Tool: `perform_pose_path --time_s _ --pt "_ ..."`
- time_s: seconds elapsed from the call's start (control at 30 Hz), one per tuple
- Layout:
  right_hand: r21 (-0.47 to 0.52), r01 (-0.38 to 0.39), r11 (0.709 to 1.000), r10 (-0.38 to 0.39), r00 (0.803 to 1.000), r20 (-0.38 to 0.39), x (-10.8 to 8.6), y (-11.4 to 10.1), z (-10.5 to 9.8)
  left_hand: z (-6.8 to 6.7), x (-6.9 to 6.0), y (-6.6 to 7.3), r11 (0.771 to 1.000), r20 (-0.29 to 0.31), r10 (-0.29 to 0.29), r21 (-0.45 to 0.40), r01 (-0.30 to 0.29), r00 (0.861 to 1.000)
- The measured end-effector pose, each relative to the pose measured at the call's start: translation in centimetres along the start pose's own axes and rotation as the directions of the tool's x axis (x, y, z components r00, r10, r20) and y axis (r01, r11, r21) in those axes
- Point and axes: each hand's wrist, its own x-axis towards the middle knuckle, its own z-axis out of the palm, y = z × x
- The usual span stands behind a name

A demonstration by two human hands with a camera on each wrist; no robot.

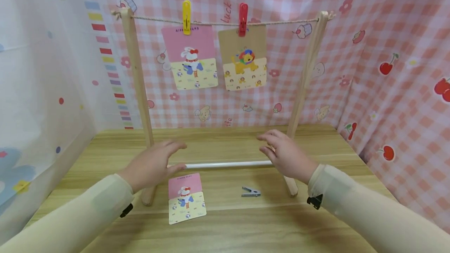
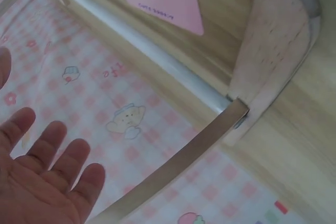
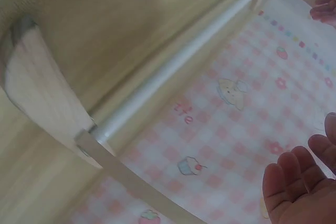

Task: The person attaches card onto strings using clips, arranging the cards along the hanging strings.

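Note:
My left hand [image 1: 153, 163] hovers near the left wooden post with its fingers relaxed and holds nothing. On the other side, my right hand [image 1: 286, 155] hangs beside the right post, also without anything in it. A pink and yellow rabbit card [image 1: 187, 199] lies on the table below my left hand. To its right is a grey clothespin [image 1: 251, 192], lying on its side. Above, a yellow clothespin [image 1: 186, 17] fastens a second rabbit card [image 1: 192, 58] to the string, and a red clothespin [image 1: 243, 19] fastens a lion card [image 1: 243, 59] beside it.
The wooden stand [image 1: 138, 77] has a twine line [image 1: 281, 22] between its post tops and a white crossbar [image 1: 228, 164] low down between its feet. It stands on a wood-grain table [image 1: 225, 229]. A pink checked cloth [image 1: 225, 108] hangs behind.

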Motion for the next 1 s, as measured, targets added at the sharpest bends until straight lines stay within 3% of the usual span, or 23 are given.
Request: perform_pose_path --time_s 0.37,0.63,0.8,1.0 --pt "-0.028 0.004 1.000 -0.003 0.999 0.052 -1.0 0.7 2.2 1.6 -0.9 -0.5 0.999 0.135 -0.015 0.031 0.011 0.991" --pt "-0.071 0.033 0.997 -0.024 0.993 0.119 -1.5 1.0 3.8 2.5 -1.4 -0.7 0.997 0.247 -0.078 0.020 0.075 0.966" --pt "-0.066 0.058 0.996 -0.045 0.983 0.179 -1.9 1.3 4.9 3.4 -1.6 -0.9 0.996 0.284 -0.073 0.062 0.058 0.956" --pt "-0.069 0.093 0.993 -0.076 0.974 0.212 -2.4 1.2 5.6 3.8 -1.7 -0.7 0.996 0.320 -0.083 0.045 0.073 0.944"
